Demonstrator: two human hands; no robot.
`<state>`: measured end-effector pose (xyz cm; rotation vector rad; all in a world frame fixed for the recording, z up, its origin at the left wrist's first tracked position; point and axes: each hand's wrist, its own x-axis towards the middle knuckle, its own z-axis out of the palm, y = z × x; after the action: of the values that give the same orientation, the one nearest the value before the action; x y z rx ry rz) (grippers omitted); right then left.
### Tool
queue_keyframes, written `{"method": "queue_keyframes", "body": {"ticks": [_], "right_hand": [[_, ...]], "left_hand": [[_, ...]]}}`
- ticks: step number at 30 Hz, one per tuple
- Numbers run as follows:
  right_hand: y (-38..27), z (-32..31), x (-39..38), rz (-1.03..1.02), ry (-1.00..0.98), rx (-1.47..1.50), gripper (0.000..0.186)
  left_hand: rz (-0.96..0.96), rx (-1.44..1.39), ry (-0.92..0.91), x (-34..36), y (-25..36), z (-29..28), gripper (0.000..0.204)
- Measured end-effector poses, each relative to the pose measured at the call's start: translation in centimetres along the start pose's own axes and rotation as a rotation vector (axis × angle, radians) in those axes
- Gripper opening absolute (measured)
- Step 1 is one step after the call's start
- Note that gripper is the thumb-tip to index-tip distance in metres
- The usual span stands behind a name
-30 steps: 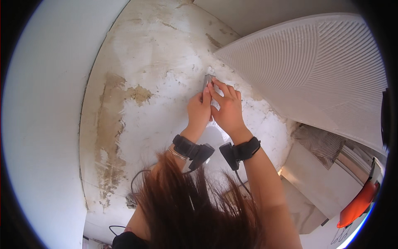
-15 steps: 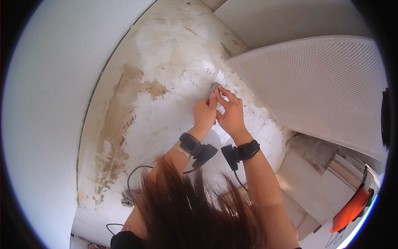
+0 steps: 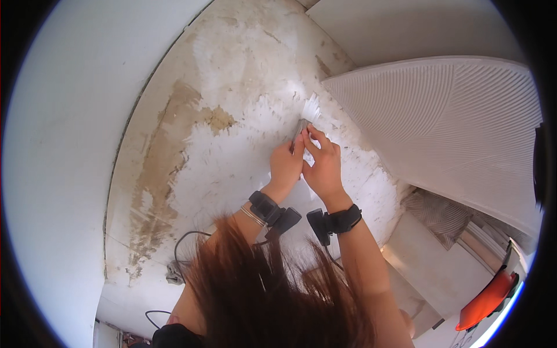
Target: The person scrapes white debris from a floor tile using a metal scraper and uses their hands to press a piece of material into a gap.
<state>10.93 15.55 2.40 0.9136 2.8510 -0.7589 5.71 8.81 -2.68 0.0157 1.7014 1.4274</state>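
The scene is brightly and evenly lit by what looks like daylight, with no single lamp in view. The pale smooth surface (image 3: 52,174) at the left is washed nearly to white, and the white patches of the stained wall (image 3: 232,104) glare enough to lose texture. Shadows are soft: a faint one lies under the two hands (image 3: 307,165), and the grooves of the ribbed white panel (image 3: 452,127) show by light shading. Focus is fair at the centre, while the hair (image 3: 272,290) at the near edge is blurred. Fisheye distortion bends straight edges strongly, and a black rim frames the picture, with colour fringing at its border.
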Motion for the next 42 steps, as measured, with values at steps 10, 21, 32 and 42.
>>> {"method": "queue_keyframes", "body": {"ticks": [10, 21, 32, 42], "right_hand": [[0.7, 0.1, 3.4, -0.005, 0.144, -0.100, 0.043], [-1.2, 0.0, 2.3, 0.068, -0.016, -0.038, 0.036], [-0.6, 0.6, 0.2, 0.030, 0.316, 0.113, 0.036], [0.2, 1.8, -1.2, 0.090, 0.339, 0.230, 0.045]], "left_hand": [[-0.058, -0.032, -0.183, 4.0, 2.1, -0.1, 0.046], [-0.450, 0.089, -0.449, 3.8, 6.7, -3.3, 0.041], [-0.277, 0.147, -0.419, 2.3, 4.2, -2.2, 0.045], [-0.103, 0.122, -0.263, 1.0, 2.1, -0.8, 0.039]]}}
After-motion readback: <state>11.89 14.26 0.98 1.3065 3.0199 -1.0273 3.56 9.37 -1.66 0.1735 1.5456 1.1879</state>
